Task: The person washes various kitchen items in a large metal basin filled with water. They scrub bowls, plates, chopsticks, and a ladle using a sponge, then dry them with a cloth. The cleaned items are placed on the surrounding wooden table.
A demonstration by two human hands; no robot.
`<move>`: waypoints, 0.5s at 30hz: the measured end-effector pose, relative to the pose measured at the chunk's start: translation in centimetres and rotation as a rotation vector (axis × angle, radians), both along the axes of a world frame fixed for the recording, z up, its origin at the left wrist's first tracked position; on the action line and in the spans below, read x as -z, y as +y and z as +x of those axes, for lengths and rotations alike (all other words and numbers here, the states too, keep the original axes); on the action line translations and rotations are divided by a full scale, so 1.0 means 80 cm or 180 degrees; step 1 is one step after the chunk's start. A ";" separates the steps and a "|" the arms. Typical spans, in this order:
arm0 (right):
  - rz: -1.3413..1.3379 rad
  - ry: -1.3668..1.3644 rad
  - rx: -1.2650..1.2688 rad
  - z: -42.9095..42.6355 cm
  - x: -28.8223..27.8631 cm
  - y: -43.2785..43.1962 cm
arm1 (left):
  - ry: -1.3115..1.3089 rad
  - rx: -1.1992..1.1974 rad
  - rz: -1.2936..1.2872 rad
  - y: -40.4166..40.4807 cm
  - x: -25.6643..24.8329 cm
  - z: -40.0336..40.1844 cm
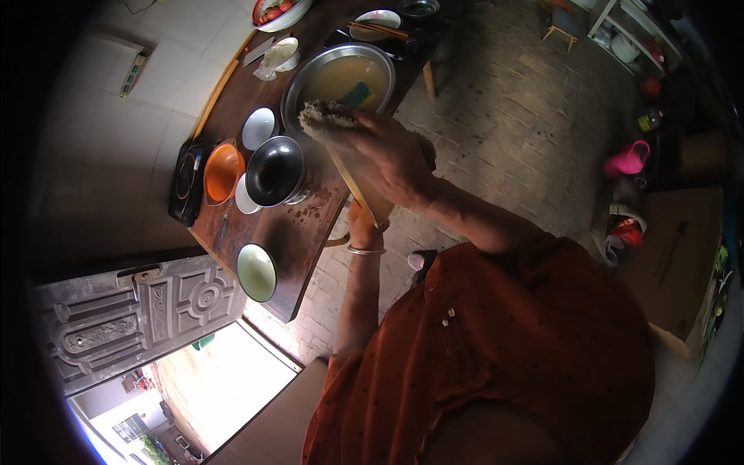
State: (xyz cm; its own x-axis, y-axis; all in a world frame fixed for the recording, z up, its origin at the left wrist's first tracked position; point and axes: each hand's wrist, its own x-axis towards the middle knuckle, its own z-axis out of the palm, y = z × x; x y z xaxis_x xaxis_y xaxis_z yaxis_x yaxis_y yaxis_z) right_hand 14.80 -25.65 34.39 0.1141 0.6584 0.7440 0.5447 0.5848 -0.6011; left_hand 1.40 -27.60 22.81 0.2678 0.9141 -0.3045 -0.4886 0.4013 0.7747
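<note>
My left hand [365, 224], with a bangle at its wrist, grips the lower edge of a tan board-like thing [375, 195] with a yellowish rim. The thing is tilted; its exact kind is unclear. My right hand [389, 151] presses a shaggy grey-brown cloth [325, 116] against its upper part. Just beyond the cloth stands a large metal basin [286, 102] of cloudy water, with a green scouring pad [356, 95] in it. Left of my hands, a dark metal bowl [275, 171] sits near two white dishes [258, 129] and an orange plastic colander [224, 173].
A pale green bowl [256, 272] stands near the end of the dark wooden table [290, 250]. Farther up are a knife [258, 51], a small bowl with plastic film [286, 54], chopsticks [381, 29] across a bowl and a basin of tomatoes [282, 17]. A black cooker [187, 183] adjoins the wall.
</note>
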 end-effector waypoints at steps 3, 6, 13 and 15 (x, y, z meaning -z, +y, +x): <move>-0.1910 0.0278 -0.1127 0.031 0.002 0.032 | 0.1017 0.0373 0.0675 -0.003 -0.002 -0.026; -0.1967 0.1404 -0.2047 0.037 0.053 0.058 | 0.0517 0.0816 0.0602 0.000 -0.007 -0.046; -0.2091 0.3414 -0.3040 -0.011 0.099 0.017 | -0.1152 0.0192 0.0423 -0.020 -0.020 -0.027; -0.1501 0.2724 -0.2359 -0.024 0.091 -0.012 | -0.0983 -0.0157 0.0643 -0.015 0.004 -0.009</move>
